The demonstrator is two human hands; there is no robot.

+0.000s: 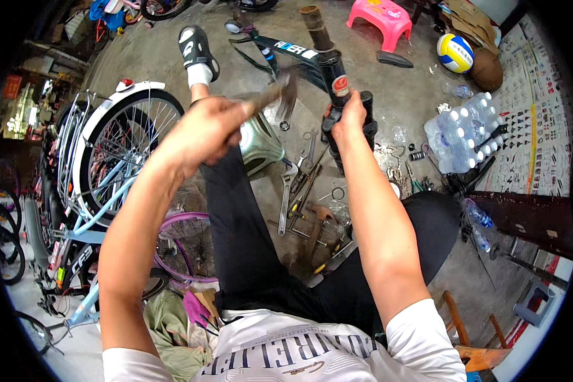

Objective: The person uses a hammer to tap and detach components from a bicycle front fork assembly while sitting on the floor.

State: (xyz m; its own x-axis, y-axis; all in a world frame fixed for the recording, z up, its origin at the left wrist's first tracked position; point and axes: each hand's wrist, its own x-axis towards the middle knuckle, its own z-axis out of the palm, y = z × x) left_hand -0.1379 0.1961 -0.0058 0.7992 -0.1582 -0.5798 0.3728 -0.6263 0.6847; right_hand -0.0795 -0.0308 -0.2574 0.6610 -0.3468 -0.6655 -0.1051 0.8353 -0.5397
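My left hand [204,134] is closed round the handle of a hammer [288,97], somewhat blurred, with its head just left of a black bicycle frame [293,52]. My right hand [351,118] grips the front end of that frame, at the lower part of its head tube [333,73] by the black fork [367,121]. A rusty metal tube [316,28] sticks up out of the head tube. Between my legs, a pale green stool-like piece [264,146] stands below the hammer. The hammer head and the head tube look apart.
On the floor between my legs lie an adjustable wrench [285,200], a second hammer [316,229] and several spanners and screwdrivers. Bicycles, one with a white mudguard [114,99], crowd the left. A pink stool [382,22], a ball [455,53] and packed water bottles [458,134] are right.
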